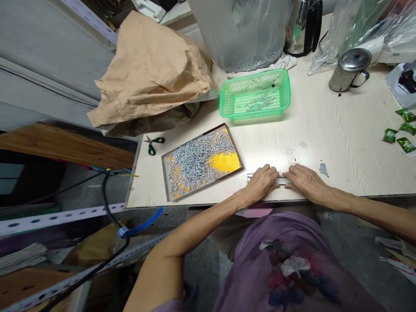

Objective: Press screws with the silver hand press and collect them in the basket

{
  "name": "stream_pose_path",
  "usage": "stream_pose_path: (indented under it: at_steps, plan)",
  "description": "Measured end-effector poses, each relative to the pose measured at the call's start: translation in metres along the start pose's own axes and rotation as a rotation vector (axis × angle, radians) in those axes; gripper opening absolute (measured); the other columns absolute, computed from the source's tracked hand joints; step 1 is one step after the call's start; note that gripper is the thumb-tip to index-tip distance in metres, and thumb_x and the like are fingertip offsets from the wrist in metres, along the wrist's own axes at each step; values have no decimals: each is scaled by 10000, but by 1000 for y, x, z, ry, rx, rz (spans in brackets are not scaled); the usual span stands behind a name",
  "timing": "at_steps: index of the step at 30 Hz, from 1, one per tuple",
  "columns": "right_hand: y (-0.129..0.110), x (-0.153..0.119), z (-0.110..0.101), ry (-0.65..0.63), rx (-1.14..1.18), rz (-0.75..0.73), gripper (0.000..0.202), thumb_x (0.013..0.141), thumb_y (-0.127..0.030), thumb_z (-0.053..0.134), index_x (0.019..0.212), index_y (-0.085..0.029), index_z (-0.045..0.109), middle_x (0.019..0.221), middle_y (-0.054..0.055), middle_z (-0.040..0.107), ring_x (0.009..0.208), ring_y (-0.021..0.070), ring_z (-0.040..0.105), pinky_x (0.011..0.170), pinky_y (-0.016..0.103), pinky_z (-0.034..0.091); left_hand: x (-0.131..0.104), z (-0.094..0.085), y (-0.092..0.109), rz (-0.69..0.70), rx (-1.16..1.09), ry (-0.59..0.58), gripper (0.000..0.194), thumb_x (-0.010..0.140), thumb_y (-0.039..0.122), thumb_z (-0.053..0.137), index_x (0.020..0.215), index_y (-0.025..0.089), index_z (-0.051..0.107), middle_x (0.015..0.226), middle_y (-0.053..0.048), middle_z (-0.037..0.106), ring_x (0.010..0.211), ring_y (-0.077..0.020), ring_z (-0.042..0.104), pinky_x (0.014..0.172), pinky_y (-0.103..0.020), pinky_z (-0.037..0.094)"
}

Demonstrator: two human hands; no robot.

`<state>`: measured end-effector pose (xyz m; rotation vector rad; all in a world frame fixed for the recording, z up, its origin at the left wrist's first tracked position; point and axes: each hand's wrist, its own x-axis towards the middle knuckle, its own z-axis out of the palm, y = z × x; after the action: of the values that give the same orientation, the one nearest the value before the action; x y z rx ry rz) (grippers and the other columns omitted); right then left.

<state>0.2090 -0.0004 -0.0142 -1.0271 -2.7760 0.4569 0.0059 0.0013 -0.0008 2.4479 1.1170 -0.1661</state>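
A short silvery metal rail (281,180) lies along the front part of the table, largely covered by my hands. My left hand (261,183) is closed over its left part, and the rail's end shows past the knuckles. On its right part, my right hand (306,183) grips with fingers and thumb. A small gap between the hands leaves the middle of the rail visible. Left of my left hand is a shallow tray (165,175) with a yellow bottom, holding many small silvery metal pieces (191,158), perhaps pins or screws.
A green plastic basket (253,116) with some thin metal pieces stands behind the tray. Green-handled scissors (151,145) lie at the left. Around the back are a brown paper bag (156,69), a large plastic bag (242,34), a kettle (300,28) and a metal jug (347,71). Green wrapped packets (390,135) lie right.
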Motion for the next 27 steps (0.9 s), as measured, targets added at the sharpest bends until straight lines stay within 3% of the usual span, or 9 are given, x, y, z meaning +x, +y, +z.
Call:
stream_pose_path:
  at_steps: [5, 9, 11, 13, 16, 18, 21, 24, 27]
  plan:
    - [-4, 0, 9, 28, -27, -21, 286, 968, -152, 399, 807, -160, 636, 750, 65, 566, 742, 198, 491, 700, 310, 368, 0, 6, 3, -31, -1, 22, 172, 968, 278, 492, 892, 151, 580, 910, -82, 587, 944, -233, 520, 769, -343, 453]
    - [-3, 1, 8, 27, -47, 6, 249, 965, -179, 414, 890, -141, 649, 793, 83, 578, 769, 213, 507, 711, 321, 394, -1, 10, 4, -63, 34, 41, 167, 956, 290, 514, 938, 142, 591, 944, -100, 610, 986, -251, 551, 801, -369, 490]
    - [3, 2, 2, 25, -18, 18, 222, 952, -251, 473, 1037, -128, 637, 884, 108, 590, 825, 232, 520, 730, 335, 419, -3, 17, 4, -87, 31, 117, 223, 947, 305, 529, 1076, 129, 576, 1046, -129, 621, 1040, -266, 564, 857, -409, 504]
    - [11, 5, -6, 1, 32, 10, 341, 921, -376, 543, 1148, -129, 601, 957, 127, 587, 866, 250, 524, 740, 352, 439, -9, 30, 6, -101, 9, 233, 354, 949, 296, 521, 1252, 116, 505, 1232, -185, 586, 1175, -295, 539, 961, -465, 479]
    - [26, 10, -15, -77, 93, -35, 435, 914, -502, 521, 1148, -145, 606, 948, 122, 591, 867, 251, 535, 750, 361, 448, -20, 54, 15, -50, -48, 370, 441, 979, 224, 418, 1411, 140, 389, 1454, -212, 452, 1402, -307, 373, 1098, -514, 384]
    - [34, 16, -15, -84, 92, -37, 379, 962, -450, 434, 1108, -158, 627, 922, 115, 600, 861, 241, 544, 755, 354, 441, -26, 68, 24, 7, -82, 403, 456, 993, 226, 374, 1446, 174, 362, 1493, -190, 425, 1460, -286, 287, 1131, -521, 351]
    - [45, 29, -10, -40, 45, -20, 311, 982, -333, 392, 980, -167, 654, 899, 115, 613, 840, 228, 538, 735, 341, 416, -30, 80, 37, 54, -107, 394, 464, 993, 316, 415, 1435, 179, 388, 1473, -180, 462, 1460, -265, 295, 1152, -508, 337]
    - [49, 48, -9, -9, -49, -1, 261, 963, -308, 454, 851, -179, 652, 861, 107, 628, 819, 231, 516, 707, 343, 366, -30, 81, 44, 50, -116, 387, 455, 986, 363, 439, 1387, 149, 450, 1434, -183, 508, 1432, -255, 356, 1166, -481, 329]
    - [39, 67, -15, 25, -167, 32, 202, 946, -271, 497, 868, -190, 665, 872, 103, 644, 838, 241, 500, 700, 349, 319, -30, 77, 46, 25, -126, 402, 476, 981, 401, 444, 1368, 125, 473, 1418, -189, 523, 1426, -261, 367, 1167, -474, 331]
